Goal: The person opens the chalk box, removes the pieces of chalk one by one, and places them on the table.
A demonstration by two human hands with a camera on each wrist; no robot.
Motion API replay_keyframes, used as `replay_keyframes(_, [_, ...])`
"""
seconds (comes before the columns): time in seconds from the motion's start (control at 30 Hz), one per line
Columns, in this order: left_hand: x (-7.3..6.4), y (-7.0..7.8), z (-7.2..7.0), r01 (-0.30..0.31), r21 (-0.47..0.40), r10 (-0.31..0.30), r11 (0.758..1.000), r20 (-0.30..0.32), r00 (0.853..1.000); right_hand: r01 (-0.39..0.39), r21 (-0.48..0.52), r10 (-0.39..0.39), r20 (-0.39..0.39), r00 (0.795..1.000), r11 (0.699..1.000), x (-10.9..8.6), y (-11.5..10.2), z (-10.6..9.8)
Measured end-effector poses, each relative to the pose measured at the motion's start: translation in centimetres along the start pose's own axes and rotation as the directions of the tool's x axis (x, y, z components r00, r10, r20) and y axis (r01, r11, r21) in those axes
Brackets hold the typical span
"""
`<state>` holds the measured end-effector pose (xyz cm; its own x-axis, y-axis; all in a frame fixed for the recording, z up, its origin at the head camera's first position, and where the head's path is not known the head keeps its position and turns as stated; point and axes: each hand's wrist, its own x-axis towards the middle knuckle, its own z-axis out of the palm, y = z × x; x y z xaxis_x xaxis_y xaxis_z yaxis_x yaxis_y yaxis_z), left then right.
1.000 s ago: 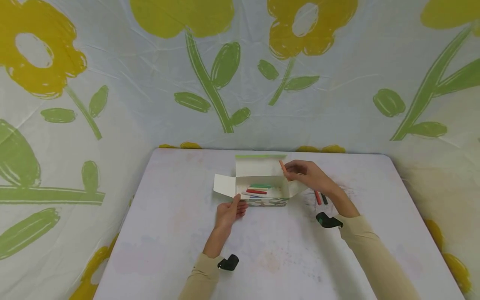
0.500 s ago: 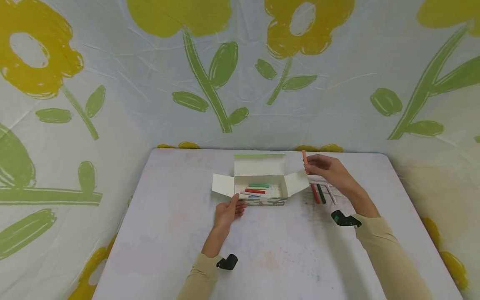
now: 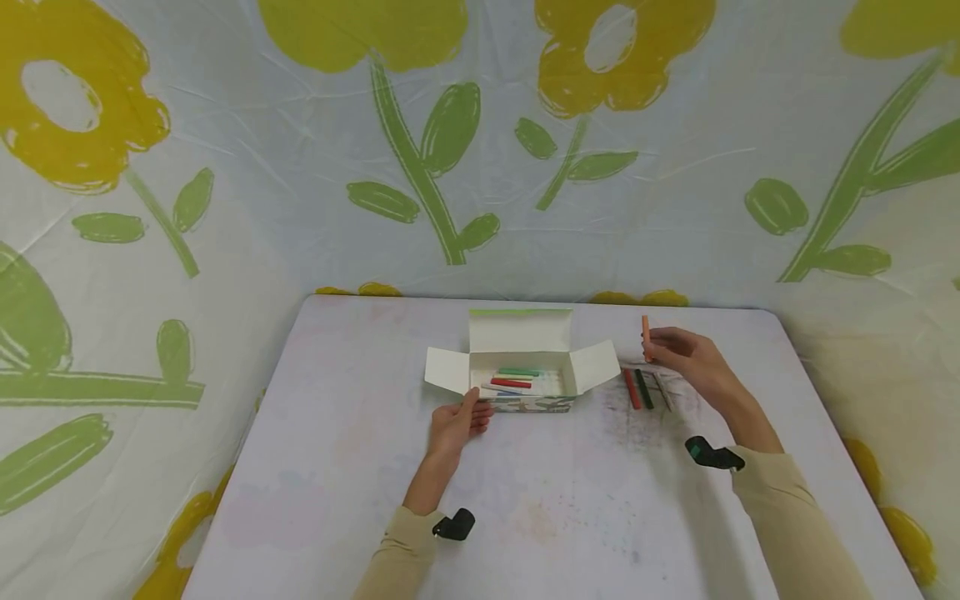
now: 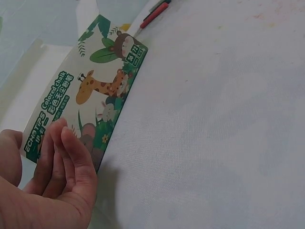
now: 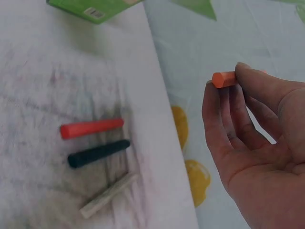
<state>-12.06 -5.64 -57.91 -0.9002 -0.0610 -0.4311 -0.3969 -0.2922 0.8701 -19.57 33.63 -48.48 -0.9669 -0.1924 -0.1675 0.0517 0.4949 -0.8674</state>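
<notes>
Left hand [image 3: 453, 428] pinches the chalk box [image 3: 534, 405], probably to steady it, while right hand [image 3: 692, 360] pinches orange chalk [image 3: 646, 332] upright

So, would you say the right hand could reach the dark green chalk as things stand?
Probably yes: the dark green chalk lies uncovered near the right hand, though that hand pinches the orange chalk.
</notes>
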Motion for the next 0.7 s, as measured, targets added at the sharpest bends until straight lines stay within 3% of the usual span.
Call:
replay_keyframes(0.13, [-0.1,0.2,-0.1,0.003,0.006,-0.003,1.000,0.013,1.000,-0.034,-0.003,0.034,-0.018,0.999,0.999,-0.3,1.6,-0.2])
replay_keyframes(0.4, [-0.2,-0.1,0.1,-0.006,-0.011,0.006,1.000,-0.017,1.000,-0.087,-0.045,0.085,-0.045,0.995,0.995,-1.0,4.7,-0.6])
replay_keyframes(0.7, [-0.3,0.1,0.1,-0.011,0.006,0.011,1.000,-0.019,1.000,-0.155,-0.122,0.145,-0.085,0.986,0.980,-1.9,6.8,-0.3])
